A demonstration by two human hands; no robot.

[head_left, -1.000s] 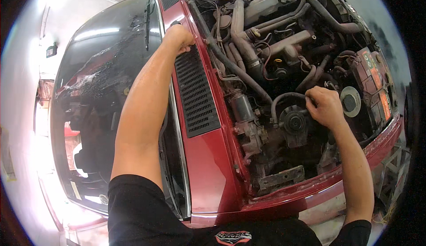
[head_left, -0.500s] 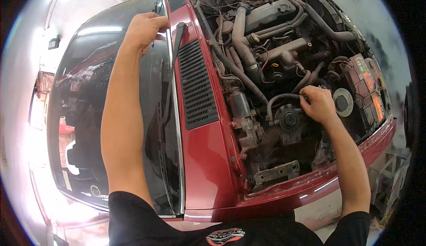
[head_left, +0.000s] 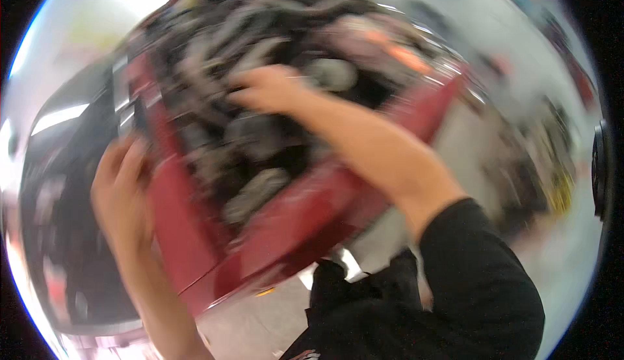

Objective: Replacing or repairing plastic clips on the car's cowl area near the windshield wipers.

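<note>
Motion blur smears the whole picture. My right hand [head_left: 270, 90] is over the open engine bay [head_left: 240, 132] of a red car, among the hoses, left of a round pale disc [head_left: 331, 74]. Whether its fingers grip a hose is too smeared to make out. My left hand [head_left: 123, 184] is at the base of the dark windscreen [head_left: 62, 165], beside the red cowl panel [head_left: 175, 197]. Its fingers are bent, but blur hides whether anything is between them.
A red fender [head_left: 312, 210] runs along the near side of the bay. The battery [head_left: 377, 38], with orange on it, sits toward the front. Blurred clutter [head_left: 520, 165] stands on the floor at the right.
The view has swung, so the car sits further left and tilted. My left hand has come down along the windscreen toward me. My right hand remains over the engine near the round disc.
</note>
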